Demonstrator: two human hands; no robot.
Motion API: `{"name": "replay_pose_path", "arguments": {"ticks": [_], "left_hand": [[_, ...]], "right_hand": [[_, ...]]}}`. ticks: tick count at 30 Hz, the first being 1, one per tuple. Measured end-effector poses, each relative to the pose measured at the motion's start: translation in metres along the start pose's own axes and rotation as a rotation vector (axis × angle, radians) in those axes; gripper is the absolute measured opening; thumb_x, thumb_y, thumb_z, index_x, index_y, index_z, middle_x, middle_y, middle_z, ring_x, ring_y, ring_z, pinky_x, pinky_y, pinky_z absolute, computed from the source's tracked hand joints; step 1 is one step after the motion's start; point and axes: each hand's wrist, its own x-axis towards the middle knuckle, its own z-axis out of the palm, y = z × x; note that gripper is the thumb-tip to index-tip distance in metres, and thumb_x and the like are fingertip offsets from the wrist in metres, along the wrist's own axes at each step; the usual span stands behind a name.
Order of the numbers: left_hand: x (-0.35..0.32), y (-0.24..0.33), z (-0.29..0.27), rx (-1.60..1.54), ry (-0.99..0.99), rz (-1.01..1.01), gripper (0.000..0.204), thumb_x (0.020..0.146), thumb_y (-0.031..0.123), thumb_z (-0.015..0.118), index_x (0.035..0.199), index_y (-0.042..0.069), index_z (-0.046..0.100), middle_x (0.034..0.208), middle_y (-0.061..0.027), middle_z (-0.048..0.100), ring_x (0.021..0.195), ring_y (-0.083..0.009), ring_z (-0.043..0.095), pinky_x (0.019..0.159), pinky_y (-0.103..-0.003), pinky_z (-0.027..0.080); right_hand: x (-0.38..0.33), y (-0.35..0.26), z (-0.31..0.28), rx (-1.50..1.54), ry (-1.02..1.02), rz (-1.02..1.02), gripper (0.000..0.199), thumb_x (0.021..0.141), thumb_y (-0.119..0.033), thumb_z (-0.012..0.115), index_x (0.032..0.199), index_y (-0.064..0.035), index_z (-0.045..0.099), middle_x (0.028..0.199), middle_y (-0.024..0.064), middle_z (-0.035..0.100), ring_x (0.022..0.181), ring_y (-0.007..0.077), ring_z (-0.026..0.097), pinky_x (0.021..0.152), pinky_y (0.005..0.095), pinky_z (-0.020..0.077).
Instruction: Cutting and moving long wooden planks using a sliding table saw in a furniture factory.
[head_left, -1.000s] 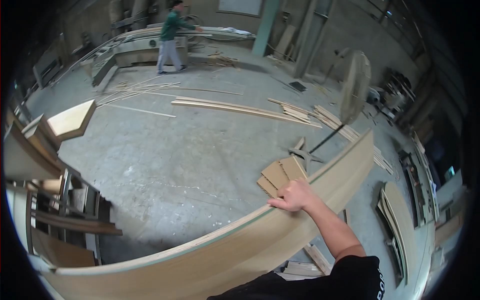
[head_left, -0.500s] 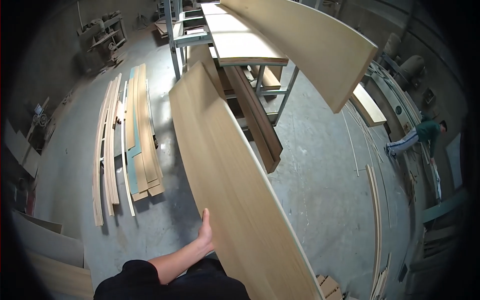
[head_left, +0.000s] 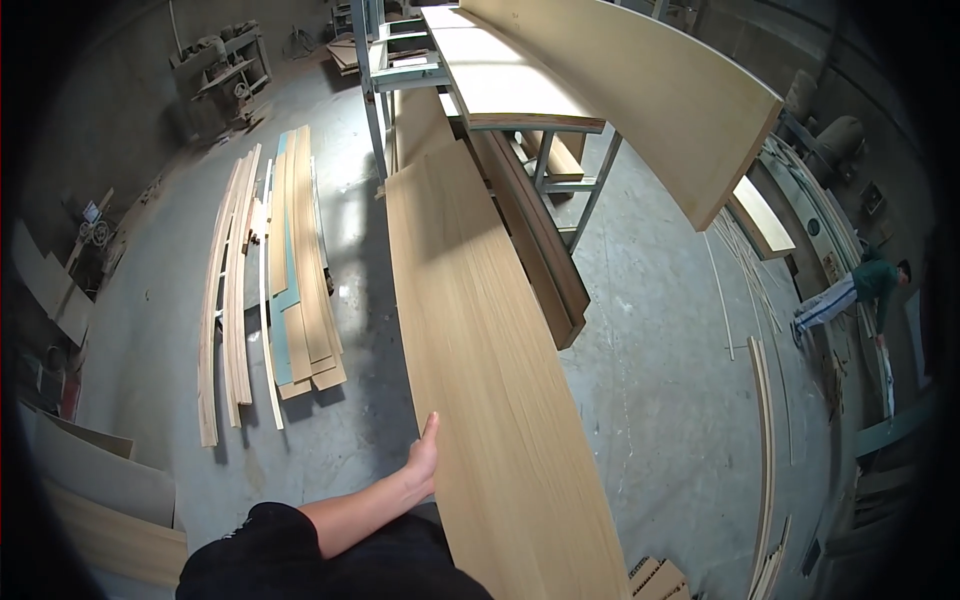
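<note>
A long, light wood-grain board stretches from my body away toward the metal rack. Its left edge is gripped by my left hand, thumb along the top face and fingers hidden underneath. The board's far end lies at the rack's lower level, beside a pale panel and dark brown boards. Whether it rests on them I cannot tell. My right hand is out of sight.
Above, a thick pale panel and a white-topped slab jut out from the rack. Wood strips and planks lie at left on the floor. Thin strips lie at right, where a person in green bends over.
The board has rolled flatter, and its pale right edge no longer shows. Its far end has come in line with the rack's lower level. My left hand keeps its hold.
</note>
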Motion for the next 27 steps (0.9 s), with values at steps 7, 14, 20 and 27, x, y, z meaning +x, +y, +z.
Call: {"name": "replay_pose_path", "arguments": {"ticks": [7, 14, 20, 27], "left_hand": [[0.123, 0.017, -0.015, 0.074, 0.148, 0.025, 0.071, 0.089, 0.054, 0.049, 0.129, -0.004, 0.038, 0.123, -0.0175, 0.052, 0.109, -0.0297, 0.056, 0.089, -0.045, 0.048], [0.353, 0.243, -0.030, 0.172, 0.164, 0.085, 0.082, 0.085, 0.061, 0.050, 0.128, -0.007, 0.035, 0.123, -0.0204, 0.051, 0.111, -0.0285, 0.055, 0.088, -0.043, 0.048], [0.490, 0.357, -0.058, 0.377, 0.341, 0.096, 0.095, 0.080, 0.068, 0.051, 0.125, -0.014, 0.034, 0.125, -0.0250, 0.046, 0.118, -0.0301, 0.047, 0.096, -0.042, 0.041], [0.620, 0.447, -0.093, 0.482, 0.441, 0.124, 0.103, 0.076, 0.071, 0.053, 0.125, -0.017, 0.032, 0.126, -0.0284, 0.043, 0.119, -0.0323, 0.044, 0.099, -0.042, 0.036]], "right_hand": [[0.061, -0.095, 0.053, 0.034, -0.137, -0.003, 0.070, 0.091, -0.053, 0.039, 0.071, 0.0096, 0.061, 0.064, 0.0301, 0.056, 0.056, 0.0446, 0.054, 0.055, 0.0522, 0.0401], [0.126, -0.431, 0.097, 0.264, -0.350, 0.160, 0.066, 0.090, -0.051, 0.042, 0.083, 0.0124, 0.058, 0.072, 0.0325, 0.057, 0.066, 0.0426, 0.056, 0.059, 0.0499, 0.0400], [0.161, -0.588, 0.147, 0.253, -0.314, 0.084, 0.064, 0.092, -0.049, 0.041, 0.083, 0.0124, 0.058, 0.071, 0.0331, 0.057, 0.065, 0.0432, 0.055, 0.059, 0.0504, 0.0390], [0.201, -0.730, 0.166, 0.214, -0.321, 0.085, 0.068, 0.092, -0.050, 0.034, 0.090, 0.0108, 0.063, 0.089, 0.0342, 0.059, 0.094, 0.0494, 0.056, 0.081, 0.0498, 0.0446]]}}
